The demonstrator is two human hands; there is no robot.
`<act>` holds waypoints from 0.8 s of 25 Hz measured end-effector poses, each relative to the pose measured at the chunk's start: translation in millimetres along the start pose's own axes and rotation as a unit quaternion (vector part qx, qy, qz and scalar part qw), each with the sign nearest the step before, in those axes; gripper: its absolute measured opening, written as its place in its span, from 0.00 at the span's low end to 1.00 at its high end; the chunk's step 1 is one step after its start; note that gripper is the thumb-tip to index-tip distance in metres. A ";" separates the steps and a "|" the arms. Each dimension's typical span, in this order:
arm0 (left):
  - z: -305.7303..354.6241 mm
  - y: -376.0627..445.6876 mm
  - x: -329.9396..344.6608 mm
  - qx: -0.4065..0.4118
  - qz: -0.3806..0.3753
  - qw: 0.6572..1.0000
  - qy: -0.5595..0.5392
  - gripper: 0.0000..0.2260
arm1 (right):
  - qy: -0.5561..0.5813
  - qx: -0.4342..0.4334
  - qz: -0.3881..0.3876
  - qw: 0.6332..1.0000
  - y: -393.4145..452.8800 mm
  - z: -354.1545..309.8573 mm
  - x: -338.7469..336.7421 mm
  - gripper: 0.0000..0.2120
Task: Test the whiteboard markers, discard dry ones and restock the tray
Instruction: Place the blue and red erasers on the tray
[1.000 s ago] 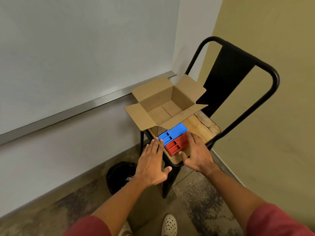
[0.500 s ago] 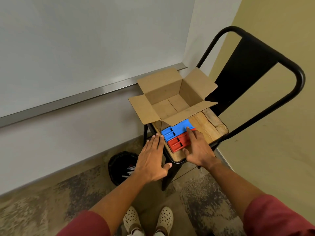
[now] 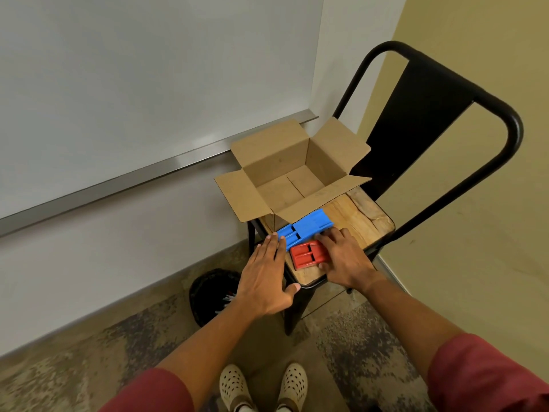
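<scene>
The right hand [image 3: 344,261] is pinching the red holder [image 3: 309,253] on the chair seat [image 3: 359,217], thumb and fingers on opposite sides; the left hand [image 3: 266,276] is hovering, fingers straight, tips touching the blue holder [image 3: 303,228]. Best lifting level, steadying blue. No readable writing anywhere.

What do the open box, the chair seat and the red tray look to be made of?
Open box: plain brown corrugated cardboard, matte, with folded flaps. Chair seat: wood, showing grain and cracks, on a black, probably metal frame. Red tray: likely moulded plastic, uniform colour with a slight sheen.
</scene>
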State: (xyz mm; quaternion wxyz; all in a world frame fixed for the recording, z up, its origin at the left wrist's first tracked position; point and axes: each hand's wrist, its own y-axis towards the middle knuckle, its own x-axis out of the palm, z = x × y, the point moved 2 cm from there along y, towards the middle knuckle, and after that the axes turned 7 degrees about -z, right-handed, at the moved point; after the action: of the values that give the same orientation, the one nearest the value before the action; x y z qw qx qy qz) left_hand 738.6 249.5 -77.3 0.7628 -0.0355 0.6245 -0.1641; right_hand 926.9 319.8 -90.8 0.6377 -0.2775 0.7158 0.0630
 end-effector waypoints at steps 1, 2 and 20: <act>1.2 1.3 -0.3 0.000 -0.002 1.000 0.000 0.45 | -0.015 -0.002 0.002 1.000 0.4 1.3 -0.4 0.34; 2.6 2.8 -0.5 0.002 -0.004 1.000 0.001 0.45 | -0.025 -0.004 0.001 1.000 0.9 3.0 -0.7 0.33; 50.8 67.6 -7.4 0.022 -0.027 0.998 0.048 0.36 | 0.037 0.026 0.035 0.998 -30.3 61.5 -32.7 0.30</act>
State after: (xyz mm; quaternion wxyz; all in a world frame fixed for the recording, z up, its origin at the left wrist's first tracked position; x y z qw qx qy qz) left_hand 800.3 307.8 -76.8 0.7280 -0.0273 0.6552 -0.2000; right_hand 996.4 332.1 -62.8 0.6149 -0.2376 0.7498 0.0564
